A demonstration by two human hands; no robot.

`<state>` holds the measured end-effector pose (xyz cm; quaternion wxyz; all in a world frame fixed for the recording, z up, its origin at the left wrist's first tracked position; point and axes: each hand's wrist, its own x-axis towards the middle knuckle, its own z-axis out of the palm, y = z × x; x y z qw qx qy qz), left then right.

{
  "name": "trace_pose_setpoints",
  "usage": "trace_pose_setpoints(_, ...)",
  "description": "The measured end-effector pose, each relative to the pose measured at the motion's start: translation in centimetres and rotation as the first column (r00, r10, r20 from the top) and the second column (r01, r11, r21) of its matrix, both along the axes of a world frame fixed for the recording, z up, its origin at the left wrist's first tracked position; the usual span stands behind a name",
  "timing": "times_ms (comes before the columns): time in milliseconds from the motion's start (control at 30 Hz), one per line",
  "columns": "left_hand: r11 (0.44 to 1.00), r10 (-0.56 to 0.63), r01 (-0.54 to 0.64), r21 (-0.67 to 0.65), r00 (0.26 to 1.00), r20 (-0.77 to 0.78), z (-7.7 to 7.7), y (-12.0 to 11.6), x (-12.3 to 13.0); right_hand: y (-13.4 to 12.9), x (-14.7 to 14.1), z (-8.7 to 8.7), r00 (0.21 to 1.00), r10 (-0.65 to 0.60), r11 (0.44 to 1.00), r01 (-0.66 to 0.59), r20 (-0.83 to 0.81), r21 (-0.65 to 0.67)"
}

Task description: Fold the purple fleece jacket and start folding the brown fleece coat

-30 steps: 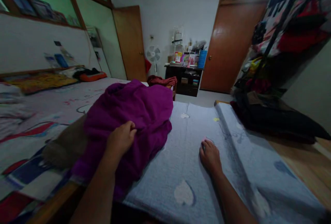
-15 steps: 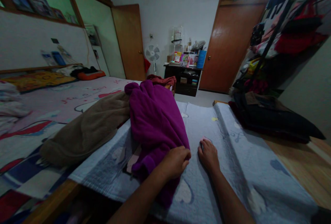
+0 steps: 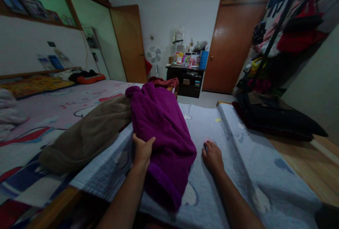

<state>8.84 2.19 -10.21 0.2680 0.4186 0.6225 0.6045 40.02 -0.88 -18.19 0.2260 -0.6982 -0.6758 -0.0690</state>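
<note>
Our left hand [image 3: 142, 153] touches the purple cloth [image 3: 165, 126], thumb and finger parted! Our right hand [image 3: 212, 156] (curled, grip unclear) rests on blue bedding [image 3: 198, 126].

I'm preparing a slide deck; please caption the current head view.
Left hand at the edge of purple cloth, right hand on a pale-blue patterned sheet, with brown cloth alongside.

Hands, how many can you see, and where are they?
2: the left hand at the left edge of the purple cloth, the right hand on the pale blue sheet.
</note>
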Motion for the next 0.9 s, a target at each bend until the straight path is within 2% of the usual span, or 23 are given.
trace_pose_setpoints(67, 0.994, -0.11, 0.107, 0.03, 0.98, 0.165, 1.1, 0.1, 1.3, 0.0, 0.0, -0.1, 0.999, -0.002, 1.0, 0.002, -0.039, -0.013)
trace_pose_setpoints(133, 0.966, -0.259, 0.248, 0.08, 0.946, 0.194, 2.5, 0.0, 3.1, 0.3, 0.1, -0.1, 0.993, 0.002, 0.999, -0.007, -0.115, -0.036)
trace_pose_setpoints(233, 0.901, -0.432, 0.426, 0.088, 0.898, 0.082, 3.9, -0.5, 6.3, 0.8, 0.7, 0.3, 0.942, 0.023, 0.996, -0.052, -0.335, -0.077)
trace_pose_setpoints(300, 0.835, -0.548, 0.549, 0.039, 0.835, -0.043, 3.7, -1.1, 8.4, 1.0, 1.3, 1.3, 0.823, 0.05, 0.989, -0.121, -0.566, -0.089)
trace_pose_setpoints(333, 0.786, -0.614, 0.618, 0.001, 0.781, -0.115, 3.4, -1.5, 9.5, 1.0, 1.6, 2.0, 0.746, 0.062, 0.984, -0.156, -0.663, -0.084)
trace_pose_setpoints(400, 0.655, -0.741, 0.748, -0.105, 0.609, -0.282, 2.4, -2.5, 11.3, 0.8, 1.8, 3.7, 0.589, 0.074, 0.976, -0.209, -0.804, -0.063)
trace_pose_setpoints(467, 0.482, -0.833, 0.846, -0.227, 0.363, -0.418, 1.6, -3.8, 12.8, 0.4, 1.6, 5.5, 0.456, 0.091, 0.963, -0.265, -0.885, -0.037)
trace_pose_setpoints(533, 0.307, -0.87, 0.891, -0.334, 0.12, -0.478, 1.4, -5.4, 13.5, 0.0, 1.0, 6.8, 0.384, 0.117, 0.939, -0.344, -0.916, -0.025)
trace_pose_setpoints(567, 0.243, -0.871, 0.897, -0.369, 0.034, -0.49, 1.6, -6.1, 13.5, -0.1, 0.6, 7.2, 0.405, 0.131, 0.927, -0.373, -0.905, -0.033)
trace_pose_setpoints(633, 0.177, -0.861, 0.903, -0.392, -0.051, -0.506, 2.4, -7.1, 13.0, -0.2, -0.2, 7.3, 0.555, 0.161, 0.93, -0.362, -0.816, -0.063)
trace_pose_setpoints(700, 0.193, -0.852, 0.915, -0.354, -0.022, -0.523, 3.4, -7.5, 11.7, -0.2, -0.8, 7.0, 0.697, 0.175, 0.95, -0.304, -0.695, -0.066)
trace_pose_setpoints(733, 0.234, -0.847, 0.919, -0.319, 0.031, -0.531, 3.9, -7.4, 10.8, -0.2, -0.9, 6.9, 0.73, 0.179, 0.958, -0.283, -0.659, -0.054)
trace_pose_setpoints(767, 0.303, -0.834, 0.911, -0.279, 0.112, -0.541, 4.2, -7.2, 9.7, -0.2, -0.9, 6.8, 0.74, 0.18, 0.962, -0.27, -0.648, -0.041)
trace_pose_setpoints(800, 0.399, -0.805, 0.886, -0.236, 0.215, -0.554, 4.4, -6.7, 8.6, -0.2, -0.7, 6.8, 0.734, 0.177, 0.964, -0.263, -0.656, -0.035)
trace_pose_setpoints(867, 0.629, -0.677, 0.759, -0.165, 0.431, -0.596, 4.3, -5.6, 6.0, -0.3, 0.2, 7.4, 0.693, 0.147, 0.973, -0.231, -0.706, -0.024)
trace_pose_setpoints(900, 0.718, -0.602, 0.679, -0.151, 0.498, -0.624, 4.0, -5.0, 4.7, -0.5, 0.8, 7.9, 0.667, 0.125, 0.98, -0.196, -0.734, -0.011)
